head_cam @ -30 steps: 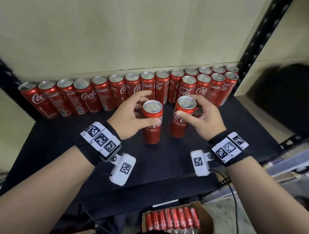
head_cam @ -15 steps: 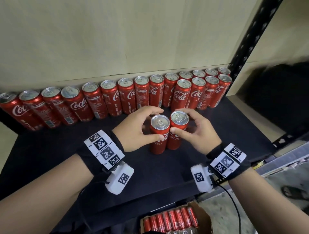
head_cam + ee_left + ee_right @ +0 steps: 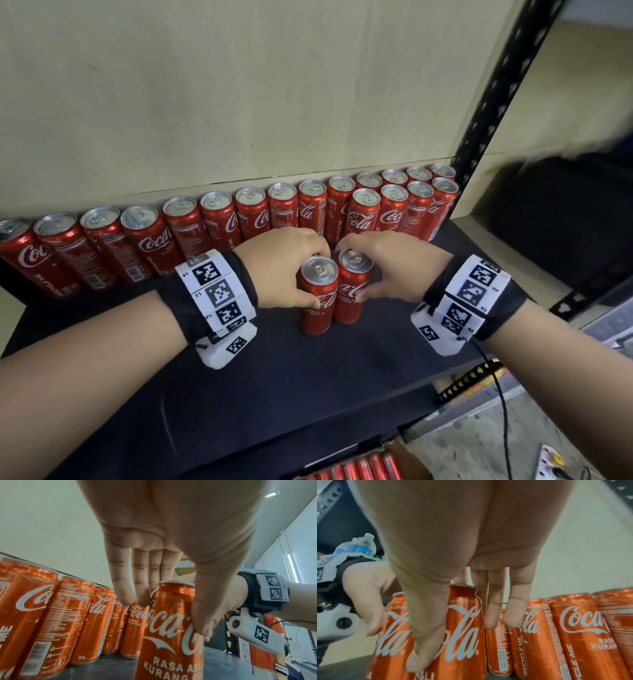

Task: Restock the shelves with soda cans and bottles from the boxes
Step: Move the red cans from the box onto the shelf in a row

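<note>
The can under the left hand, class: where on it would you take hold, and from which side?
Take the left can around its upper wall, just below the rim, from above and its free left side. It stands upright, touching the right can, so that side is blocked. The left hand shows it: thumb in front, fingers behind.

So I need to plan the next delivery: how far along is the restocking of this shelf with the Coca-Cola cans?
Done: a full back row of Coca-Cola cans lines the shelf, and a second row of four has begun at the right. In hand: the left hand and right hand each grip one can, side by side on the shelf. Left: most of the shelf front is bare, and the cardboard box below holds more cans.
</note>
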### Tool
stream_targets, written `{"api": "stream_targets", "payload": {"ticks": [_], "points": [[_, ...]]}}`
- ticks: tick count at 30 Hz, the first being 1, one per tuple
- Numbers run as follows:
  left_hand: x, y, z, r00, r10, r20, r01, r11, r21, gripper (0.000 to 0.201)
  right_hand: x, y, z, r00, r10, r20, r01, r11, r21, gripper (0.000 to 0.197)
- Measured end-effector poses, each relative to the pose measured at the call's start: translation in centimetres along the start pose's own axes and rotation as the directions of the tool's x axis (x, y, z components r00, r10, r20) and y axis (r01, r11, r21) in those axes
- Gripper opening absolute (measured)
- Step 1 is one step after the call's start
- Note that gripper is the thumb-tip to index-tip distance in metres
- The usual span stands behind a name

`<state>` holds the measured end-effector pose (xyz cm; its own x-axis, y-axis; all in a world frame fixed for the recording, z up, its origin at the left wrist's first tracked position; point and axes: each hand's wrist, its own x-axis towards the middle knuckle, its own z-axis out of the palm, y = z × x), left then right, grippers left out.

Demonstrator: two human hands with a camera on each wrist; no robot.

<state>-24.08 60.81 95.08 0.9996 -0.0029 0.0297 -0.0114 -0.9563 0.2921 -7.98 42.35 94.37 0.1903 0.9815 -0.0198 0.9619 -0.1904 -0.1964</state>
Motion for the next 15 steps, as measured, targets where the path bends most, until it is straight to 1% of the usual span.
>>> {"api": "stream_targets", "payload": {"ticks": [3, 7, 11, 15], "points": [[0.7, -0.3, -0.2, 1.000, -0.014, -0.008, 0.014, 1.000, 0.020, 0.061, 0.9, 0.1, -0.5, 0.999, 0.033, 0.011, -0.032, 0.998, -0.053, 0.075], [1.7, -0.6, -0.3, 0.999, -0.046, -0.017, 0.047, 0.996, 0.071, 0.060, 2.4, 0.2, -1.0, 0.995, 0.096, -0.007, -0.096, 0.984, -0.151, 0.075], [2.7, -0.5, -0.6, 0.997, -0.067, -0.035, 0.071, 0.990, 0.124, 0.061, 4.0, 0.2, -1.3, 0.985, 0.158, -0.072, -0.172, 0.939, -0.298, 0.075], [3.5, -0.6, -0.6, 0.993, -0.091, -0.071, 0.101, 0.985, 0.142, 0.061, 5.4, 0.7, -0.8, 0.971, 0.187, -0.147, -0.228, 0.907, -0.355, 0.074]]}}
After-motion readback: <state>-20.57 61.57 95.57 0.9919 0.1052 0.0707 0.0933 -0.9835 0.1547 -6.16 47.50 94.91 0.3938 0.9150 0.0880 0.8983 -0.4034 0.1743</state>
